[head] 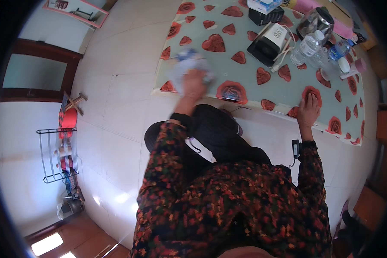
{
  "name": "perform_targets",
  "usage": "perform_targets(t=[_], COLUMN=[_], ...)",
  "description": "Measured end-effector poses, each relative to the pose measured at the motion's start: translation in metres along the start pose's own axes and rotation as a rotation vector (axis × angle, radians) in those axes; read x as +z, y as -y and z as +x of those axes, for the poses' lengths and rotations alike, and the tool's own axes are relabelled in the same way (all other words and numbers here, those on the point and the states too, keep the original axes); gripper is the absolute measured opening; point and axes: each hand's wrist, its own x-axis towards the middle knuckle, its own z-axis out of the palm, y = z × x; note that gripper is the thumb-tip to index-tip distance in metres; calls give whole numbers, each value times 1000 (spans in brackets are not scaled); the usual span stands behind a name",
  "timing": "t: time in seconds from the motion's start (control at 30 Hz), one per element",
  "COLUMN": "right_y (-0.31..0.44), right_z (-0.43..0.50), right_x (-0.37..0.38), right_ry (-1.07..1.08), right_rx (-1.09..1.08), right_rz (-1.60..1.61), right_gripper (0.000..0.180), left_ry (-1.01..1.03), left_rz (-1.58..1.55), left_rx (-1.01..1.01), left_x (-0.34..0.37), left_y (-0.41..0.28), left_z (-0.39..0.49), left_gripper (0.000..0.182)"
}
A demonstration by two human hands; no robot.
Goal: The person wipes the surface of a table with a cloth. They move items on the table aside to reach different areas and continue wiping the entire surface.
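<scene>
My left hand (pixel 194 84) presses on a crumpled white cloth (pixel 185 69) with some blue on it, near the table's left corner. Both are blurred, so the fingers' exact grip is hard to see. Under them lies a pale green tablecloth (pixel 193 29) printed with red hearts and roses. My right hand (pixel 309 108) rests palm down near the table's front edge, on a printed rose, its fingers slightly apart and holding nothing.
Towards the back right stand a black and white device (pixel 271 43) with a white cable, a metal kettle (pixel 316 24), plastic bottles (pixel 306 48) and boxes (pixel 266 14). A wire rack (pixel 58 154) and a red stool-like object (pixel 67 118) are by the left wall.
</scene>
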Motion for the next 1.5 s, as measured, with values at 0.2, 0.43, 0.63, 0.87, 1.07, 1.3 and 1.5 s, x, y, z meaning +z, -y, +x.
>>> perform_targets(t=[0.2,0.43,0.63,0.87,1.07,1.3,1.5], right_y=[-12,-13,-13,-12,-10,-10,-11], right_z=[-10,-13,-12,-12,-12,-13,-15], right_x=[27,32,26,21,20,26,26], right_ry=[-61,-47,3,26,22,43,28], right_rx=[34,66,67,84,99,138,109], right_rz=[54,38,55,119,105,75,81], right_gripper=[43,45,47,48,49,48,48], left_ry=[193,201,165,143,188,169,185], left_rz=[256,-150,-227,-56,88,-207,-361], left_rx=[-498,-101,287,-89,-570,-153,299], left_x=[-41,10,17,0,-26,11,23], left_y=[59,-112,-169,-48,29,-97,-168], left_z=[18,8,-5,25,46,19,-6], left_gripper=[41,33,34,33,44,40,29])
